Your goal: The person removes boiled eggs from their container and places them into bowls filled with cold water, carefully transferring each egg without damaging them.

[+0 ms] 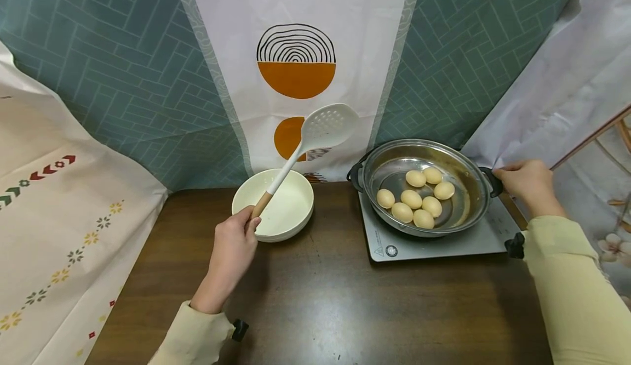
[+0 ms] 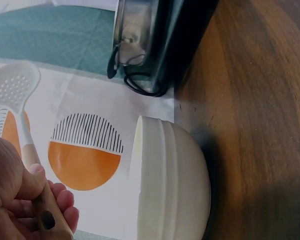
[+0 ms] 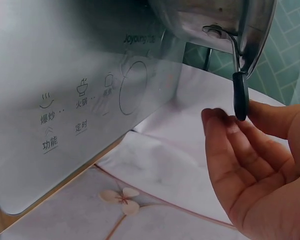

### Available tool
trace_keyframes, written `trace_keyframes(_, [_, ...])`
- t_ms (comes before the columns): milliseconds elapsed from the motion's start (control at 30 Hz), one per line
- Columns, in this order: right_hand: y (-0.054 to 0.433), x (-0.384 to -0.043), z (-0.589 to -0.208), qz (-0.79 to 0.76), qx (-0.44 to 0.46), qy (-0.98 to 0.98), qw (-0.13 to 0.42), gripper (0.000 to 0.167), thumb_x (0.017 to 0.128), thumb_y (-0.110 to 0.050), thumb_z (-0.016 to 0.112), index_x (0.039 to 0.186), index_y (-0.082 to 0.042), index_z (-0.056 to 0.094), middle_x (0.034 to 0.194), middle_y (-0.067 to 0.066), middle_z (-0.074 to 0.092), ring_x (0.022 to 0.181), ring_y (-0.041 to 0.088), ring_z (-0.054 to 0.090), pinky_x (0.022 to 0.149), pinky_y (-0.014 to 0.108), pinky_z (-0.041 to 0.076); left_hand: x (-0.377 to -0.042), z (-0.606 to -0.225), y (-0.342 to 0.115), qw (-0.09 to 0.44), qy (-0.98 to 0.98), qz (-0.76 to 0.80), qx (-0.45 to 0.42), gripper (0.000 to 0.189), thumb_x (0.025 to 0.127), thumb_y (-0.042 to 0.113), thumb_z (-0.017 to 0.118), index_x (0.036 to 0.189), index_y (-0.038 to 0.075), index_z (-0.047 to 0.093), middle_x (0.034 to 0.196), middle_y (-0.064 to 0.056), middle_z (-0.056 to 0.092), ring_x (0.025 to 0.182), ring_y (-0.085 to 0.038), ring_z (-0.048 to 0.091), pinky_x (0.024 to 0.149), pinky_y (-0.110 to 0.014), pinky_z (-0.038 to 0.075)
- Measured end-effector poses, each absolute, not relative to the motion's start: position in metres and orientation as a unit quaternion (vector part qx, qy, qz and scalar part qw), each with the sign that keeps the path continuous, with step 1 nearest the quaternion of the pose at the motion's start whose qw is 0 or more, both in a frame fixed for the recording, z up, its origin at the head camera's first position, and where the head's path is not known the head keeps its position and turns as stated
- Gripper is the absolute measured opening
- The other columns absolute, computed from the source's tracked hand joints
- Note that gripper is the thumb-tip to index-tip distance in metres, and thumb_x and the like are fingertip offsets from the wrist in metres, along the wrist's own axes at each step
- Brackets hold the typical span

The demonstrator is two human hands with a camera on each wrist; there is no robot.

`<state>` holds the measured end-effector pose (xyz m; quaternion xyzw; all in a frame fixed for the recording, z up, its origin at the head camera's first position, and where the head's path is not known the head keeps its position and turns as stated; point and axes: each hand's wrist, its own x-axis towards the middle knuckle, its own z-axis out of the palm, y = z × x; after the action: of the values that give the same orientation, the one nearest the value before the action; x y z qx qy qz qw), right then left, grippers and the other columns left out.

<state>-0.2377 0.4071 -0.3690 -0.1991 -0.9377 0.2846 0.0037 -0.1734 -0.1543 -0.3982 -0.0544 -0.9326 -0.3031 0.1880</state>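
Observation:
My left hand (image 1: 234, 247) grips the wooden handle of a slotted skimmer (image 1: 329, 126), its pale perforated head raised up and to the right. Below the skimmer a cream bowl (image 1: 291, 211) stands on the table; its visible inside is bare. At the right, my right hand (image 1: 529, 184) pinches the black side handle (image 3: 241, 95) of a wide steel pot (image 1: 468, 206), thumb on one side and fingertips on the other. Several pale yellow, egg-shaped pieces (image 1: 411, 199) lie on the pot's floor. In the left wrist view, fingers and thumb wrap the skimmer's handle (image 2: 47, 212).
The pot sits on a flat grey induction cooker (image 1: 439, 249) with printed touch controls along its right side. A brown wooden table (image 1: 315, 299) carries everything. Patterned cloth (image 1: 148, 80) hangs close behind, with more cloth at both sides.

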Motion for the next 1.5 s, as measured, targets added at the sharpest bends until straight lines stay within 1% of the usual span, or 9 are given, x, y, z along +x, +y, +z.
trace_keyframes(133, [0.403,-0.239,-0.368,0.286,-0.195,-0.938,0.001,0.060,0.089,-0.051,0.049,0.114,0.002,0.064,0.077,0.007,0.068,0.073,0.025,0.059,0.058,0.030,0.046,-0.174,-0.397,-0.154,0.191,-0.935,-0.290,-0.072,0.004,0.087,0.011,0.064,0.085,0.010,0.061,0.064,-0.004,0.051,0.055,-0.018,0.045,0.049,-0.026,0.037])
trace_keyframes(367, [0.407,-0.236,-0.366,0.284,-0.195,-0.939,-0.015,0.058,0.087,-0.051,0.054,0.105,0.002,0.069,0.059,0.000,0.065,0.098,0.039,0.049,0.068,0.036,0.043,-0.179,-0.395,-0.152,0.176,-0.939,-0.277,-0.099,0.003,0.088,0.011,0.063,0.085,0.009,0.062,0.069,-0.004,0.057,0.058,-0.018,0.047,0.052,-0.027,0.040])
trace_keyframes(533, [0.407,-0.236,-0.365,0.280,-0.185,-0.942,-0.027,0.061,0.086,-0.052,0.055,0.103,0.005,0.068,0.053,-0.002,0.065,0.065,0.018,0.059,0.057,0.029,0.042,-0.183,-0.389,-0.151,0.154,-0.938,-0.293,-0.102,0.006,0.089,0.011,0.061,0.083,0.011,0.062,0.066,-0.003,0.055,0.055,-0.016,0.044,0.047,-0.025,0.037])
trace_keyframes(633, [0.407,-0.236,-0.364,0.286,-0.187,-0.939,-0.037,0.062,0.086,-0.052,0.056,0.104,0.006,0.068,0.053,-0.003,0.065,0.059,0.011,0.058,0.056,0.028,0.042,-0.187,-0.385,-0.148,0.141,-0.938,-0.301,-0.101,0.005,0.090,0.011,0.061,0.084,0.012,0.062,0.063,-0.003,0.052,0.055,-0.016,0.043,0.046,-0.025,0.036])
trace_keyframes(933, [0.408,-0.235,-0.364,0.279,-0.199,-0.939,-0.038,0.059,0.084,-0.054,0.058,0.093,0.003,0.072,0.053,-0.001,0.066,0.068,0.020,0.062,0.061,0.029,0.041,-0.199,-0.364,-0.136,0.100,-0.948,-0.282,-0.108,0.008,0.092,0.012,0.056,0.088,0.011,0.064,0.063,-0.003,0.051,0.057,-0.017,0.042,0.048,-0.027,0.037])
trace_keyframes(1033, [0.407,-0.236,-0.364,0.282,-0.204,-0.936,-0.047,0.059,0.083,-0.056,0.058,0.089,0.001,0.073,0.053,-0.001,0.066,0.084,0.034,0.063,0.066,0.033,0.041,-0.202,-0.353,-0.130,0.091,-0.954,-0.263,-0.107,0.012,0.093,0.014,0.054,0.087,0.010,0.064,0.061,-0.002,0.051,0.057,-0.018,0.043,0.049,-0.028,0.037])
trace_keyframes(1167, [0.406,-0.237,-0.363,0.274,-0.209,-0.937,-0.058,0.058,0.083,-0.057,0.057,0.080,-0.002,0.074,0.052,-0.003,0.065,0.105,0.044,0.051,0.074,0.039,0.041,-0.207,-0.340,-0.122,0.095,-0.962,-0.222,-0.124,0.017,0.093,0.013,0.052,0.079,0.010,0.062,0.060,-0.002,0.050,0.057,-0.020,0.044,0.051,-0.029,0.037])
trace_keyframes(1400, [0.406,-0.235,-0.360,0.255,-0.204,-0.943,-0.056,0.061,0.085,-0.055,0.055,0.085,0.003,0.072,0.049,-0.002,0.063,0.108,0.049,0.044,0.081,0.047,0.041,-0.216,-0.325,-0.103,0.094,-0.969,-0.155,-0.169,0.016,0.091,0.009,0.052,0.080,0.006,0.062,0.065,-0.006,0.055,0.059,-0.022,0.052,0.056,-0.031,0.044])
trace_keyframes(1500, [0.404,-0.235,-0.360,0.251,-0.203,-0.945,-0.051,0.061,0.085,-0.054,0.056,0.086,0.005,0.072,0.048,-0.003,0.063,0.101,0.046,0.050,0.076,0.044,0.042,-0.220,-0.324,-0.095,0.096,-0.970,-0.138,-0.174,0.014,0.090,0.007,0.051,0.083,0.004,0.063,0.068,-0.007,0.055,0.061,-0.022,0.055,0.057,-0.032,0.046])
